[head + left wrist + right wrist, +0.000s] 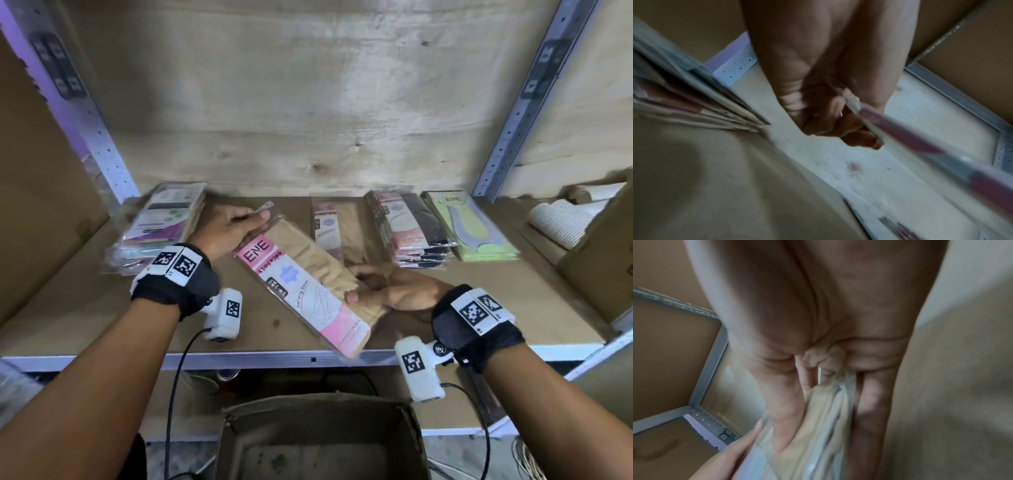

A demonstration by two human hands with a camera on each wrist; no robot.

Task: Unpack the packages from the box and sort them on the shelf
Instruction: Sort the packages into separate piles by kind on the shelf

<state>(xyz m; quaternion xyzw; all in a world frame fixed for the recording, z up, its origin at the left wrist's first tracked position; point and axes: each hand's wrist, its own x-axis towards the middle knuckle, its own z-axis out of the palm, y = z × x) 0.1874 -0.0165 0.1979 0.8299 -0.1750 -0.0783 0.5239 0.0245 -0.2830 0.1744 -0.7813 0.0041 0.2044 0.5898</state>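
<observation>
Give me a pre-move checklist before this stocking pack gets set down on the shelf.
1. Both hands on the pack: ok. Left hand pinches the top end of the beige ENE stocking pack; right hand grips the lower edge.
2. Matching pile exists: ok. Single beige ENE pack lies just behind.
3. Bare shelf board around that pile: ok.
4. Pack aligned with the pile: not ok, held diagonally.
5. Neighbouring black-and-pink stack out of the way: ok.
6. Cardboard box emptied: cannot tell, only partly in view.

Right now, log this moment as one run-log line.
left hand: holds pink-labelled beige stocking packet | right hand: holds same packet | packet: over brown shelf board
</observation>
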